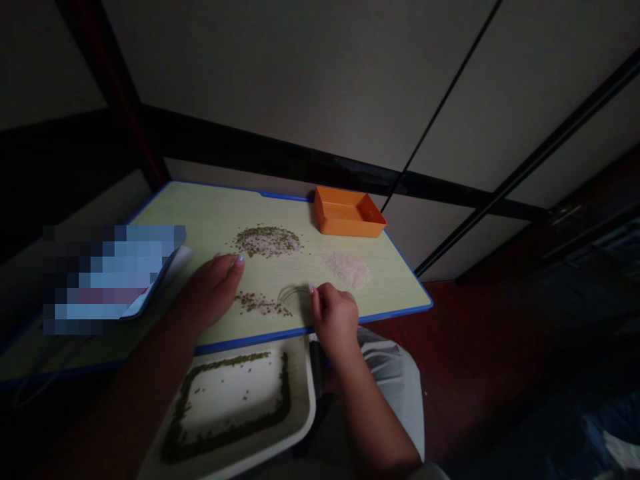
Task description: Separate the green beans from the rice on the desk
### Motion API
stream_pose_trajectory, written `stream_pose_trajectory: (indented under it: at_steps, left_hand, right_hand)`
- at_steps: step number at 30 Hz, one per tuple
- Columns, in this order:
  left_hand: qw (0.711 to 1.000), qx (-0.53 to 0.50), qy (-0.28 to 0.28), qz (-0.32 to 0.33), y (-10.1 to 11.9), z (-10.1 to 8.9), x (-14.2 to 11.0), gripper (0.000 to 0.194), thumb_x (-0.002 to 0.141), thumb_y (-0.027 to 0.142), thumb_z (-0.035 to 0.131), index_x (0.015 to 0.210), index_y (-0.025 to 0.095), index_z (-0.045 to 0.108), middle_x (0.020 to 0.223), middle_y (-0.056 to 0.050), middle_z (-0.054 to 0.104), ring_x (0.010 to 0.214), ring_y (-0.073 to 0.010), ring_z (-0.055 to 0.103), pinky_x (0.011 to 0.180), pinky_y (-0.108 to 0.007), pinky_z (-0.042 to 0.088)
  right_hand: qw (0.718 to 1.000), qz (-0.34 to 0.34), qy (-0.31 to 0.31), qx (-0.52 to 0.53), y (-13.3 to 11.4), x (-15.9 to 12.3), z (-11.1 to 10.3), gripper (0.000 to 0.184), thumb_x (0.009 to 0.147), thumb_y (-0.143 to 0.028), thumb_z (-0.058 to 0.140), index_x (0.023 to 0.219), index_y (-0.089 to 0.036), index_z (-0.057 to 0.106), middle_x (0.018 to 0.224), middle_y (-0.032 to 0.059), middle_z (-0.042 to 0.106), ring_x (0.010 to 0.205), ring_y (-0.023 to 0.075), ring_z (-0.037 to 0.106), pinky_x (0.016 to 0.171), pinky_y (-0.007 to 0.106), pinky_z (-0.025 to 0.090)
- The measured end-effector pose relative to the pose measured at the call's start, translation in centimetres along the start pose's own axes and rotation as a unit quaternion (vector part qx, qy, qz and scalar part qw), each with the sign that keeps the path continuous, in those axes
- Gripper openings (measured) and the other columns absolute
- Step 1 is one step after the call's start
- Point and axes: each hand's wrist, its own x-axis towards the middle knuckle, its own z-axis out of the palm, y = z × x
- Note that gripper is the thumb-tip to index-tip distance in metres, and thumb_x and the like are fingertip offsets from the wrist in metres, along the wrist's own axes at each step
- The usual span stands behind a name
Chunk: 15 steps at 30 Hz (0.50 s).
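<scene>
My right hand (335,317) is closed, thumb against fingers, on the edge of a thin, clear, curved thing (295,293) whose kind I cannot make out. It is low over the table, touching or nearly touching a small scatter of green beans and white grains (261,305). My left hand (216,287) lies left of that scatter, thumb stretched out; its other fingers are partly hidden, and nothing shows in it. Beyond the hands sits a larger mixed pile of green beans and white grains (270,241). A pile of white grains alone (349,269) lies to the right.
An orange open box (350,223) stands at the table's back right. Below the front edge of the blue-rimmed table (400,293) is a white tray (306,400) with green beans along its sides. A blurred-out device (120,273) lies at left. Cabinet panels rise behind.
</scene>
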Motion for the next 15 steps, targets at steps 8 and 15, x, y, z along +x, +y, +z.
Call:
stream_pose_trajectory:
  at_steps: [8,15]
  left_hand:
    - [1.0,-0.003,-0.008,-0.005,0.0,-0.1,0.0,0.042,0.086,0.05,0.021,0.088,0.022,0.053,0.098,-0.009,0.062,0.1,-0.0248,0.057,0.093,-0.044,0.044]
    - [1.0,-0.002,-0.006,-0.005,0.2,-0.2,-0.1,0.039,0.086,0.048,0.023,0.083,0.022,0.052,0.091,-0.007,0.061,0.094,-0.0244,0.057,0.088,-0.043,0.045]
  right_hand:
    - [0.997,0.035,-0.011,-0.07,0.1,0.6,0.0,0.025,0.094,-0.029,0.047,0.075,-0.019,0.059,0.062,0.0029,0.067,0.054,0.0148,0.055,0.06,0.028,0.024]
    - [0.991,0.087,-0.003,-0.101,1.4,0.8,0.0,0.027,0.095,-0.03,0.046,0.073,-0.019,0.058,0.06,0.0043,0.066,0.055,0.0166,0.056,0.059,0.029,0.022]
